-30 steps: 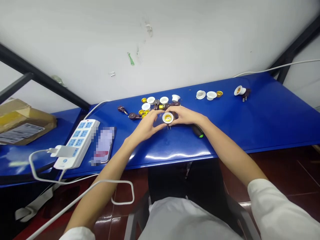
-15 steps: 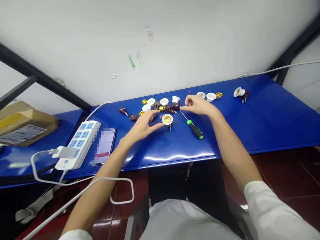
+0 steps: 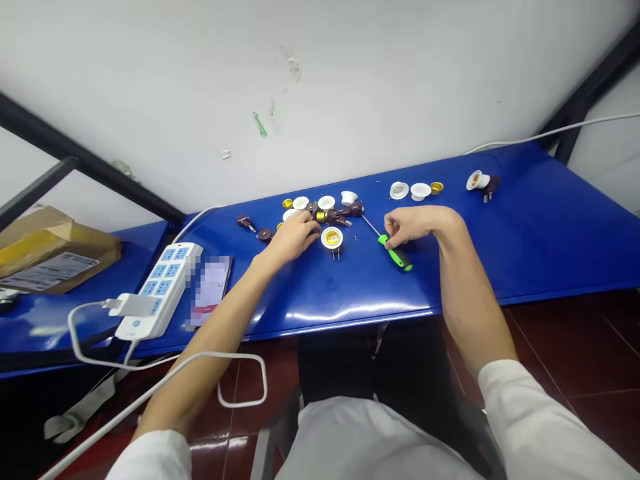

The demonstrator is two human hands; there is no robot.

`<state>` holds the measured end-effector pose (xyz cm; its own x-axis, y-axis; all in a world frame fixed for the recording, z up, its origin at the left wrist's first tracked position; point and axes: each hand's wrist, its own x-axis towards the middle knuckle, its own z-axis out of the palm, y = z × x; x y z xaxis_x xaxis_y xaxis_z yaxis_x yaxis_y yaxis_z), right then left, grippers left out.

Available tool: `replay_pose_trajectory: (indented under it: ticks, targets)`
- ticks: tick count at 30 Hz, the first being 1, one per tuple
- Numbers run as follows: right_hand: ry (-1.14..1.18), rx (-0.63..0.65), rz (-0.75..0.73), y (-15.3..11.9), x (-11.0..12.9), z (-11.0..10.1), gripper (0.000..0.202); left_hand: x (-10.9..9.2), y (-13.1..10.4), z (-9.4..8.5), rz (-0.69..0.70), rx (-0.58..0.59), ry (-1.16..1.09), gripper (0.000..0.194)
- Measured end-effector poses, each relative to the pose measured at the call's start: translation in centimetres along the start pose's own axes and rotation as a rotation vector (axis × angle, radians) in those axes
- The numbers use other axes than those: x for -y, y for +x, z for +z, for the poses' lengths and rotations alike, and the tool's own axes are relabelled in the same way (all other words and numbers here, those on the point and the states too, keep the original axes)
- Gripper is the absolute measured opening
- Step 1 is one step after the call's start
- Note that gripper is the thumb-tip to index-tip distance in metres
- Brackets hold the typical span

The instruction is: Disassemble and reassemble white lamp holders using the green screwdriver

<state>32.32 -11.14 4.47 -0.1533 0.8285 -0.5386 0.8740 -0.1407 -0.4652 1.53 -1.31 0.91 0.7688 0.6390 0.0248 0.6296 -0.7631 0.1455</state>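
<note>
My left hand (image 3: 296,237) rests low among the parts, its fingertips drawn together beside the small loose screws. Whatever is between them is too small to see. Just right of those fingertips stands a lamp socket (image 3: 332,238) with a white rim, a brass inside and plug pins toward me. My right hand (image 3: 411,225) has thumb and fingers closed on the green collar of a screwdriver (image 3: 397,257) with a black and green handle. The screwdriver's shaft points up and left to a dark brown plug body (image 3: 355,209).
White socket rings (image 3: 421,191), brass shells (image 3: 437,188) and brown plug bodies (image 3: 265,235) lie along the back. Another lamp socket (image 3: 479,181) lies at the right. A power strip (image 3: 160,290), a phone (image 3: 213,290) and a cardboard box (image 3: 65,257) are on the left.
My right hand has come down and toward me from the brown plug body onto the screwdriver, which has shifted slightly right. My left hand's spread fingers have drawn together, away from the lamp socket's rim.
</note>
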Motion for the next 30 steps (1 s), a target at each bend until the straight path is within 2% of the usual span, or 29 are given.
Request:
replay_pose_trajectory:
  ticks: [2, 5, 9, 12, 15, 20, 25, 30]
  targets:
    - [0.016, -0.001, 0.010, -0.2, -0.3, -0.3, 0.024, -0.2, 0.2, -0.6, 0.001, -0.016, 0.003, 0.025]
    - [0.022, -0.007, 0.026, 0.0, -0.5, -0.3, 0.031, -1.0, 0.1, -2.3, -0.019, -0.095, -0.027, 0.031]
    - [0.026, 0.000, 0.048, 0.6, -0.8, -0.2, 0.032, -3.8, 0.2, -4.7, -0.026, -0.153, -0.061, 0.033]
    - [0.068, -0.015, 0.067, 0.5, -1.6, -0.4, 0.027, -6.2, 1.1, -5.3, 0.029, -0.038, 0.008, 0.033]
    - [0.146, -0.051, 0.079, 0.2, -2.6, -0.8, 0.028, -8.1, 2.8, -4.8, 0.065, 0.096, 0.116, 0.028]
    - [0.269, -0.125, 0.073, 0.3, -3.5, -1.0, 0.028, -10.1, 5.5, -3.6, 0.066, 0.157, 0.222, 0.020]
    - [0.338, -0.164, 0.072, 0.7, -3.8, -1.1, 0.028, -10.9, 6.7, -4.0, 0.061, 0.211, 0.191, 0.020]
    - [0.351, -0.161, 0.067, 1.0, -4.1, -1.2, 0.032, -9.3, 5.7, -5.2, 0.045, 0.163, 0.074, 0.029]
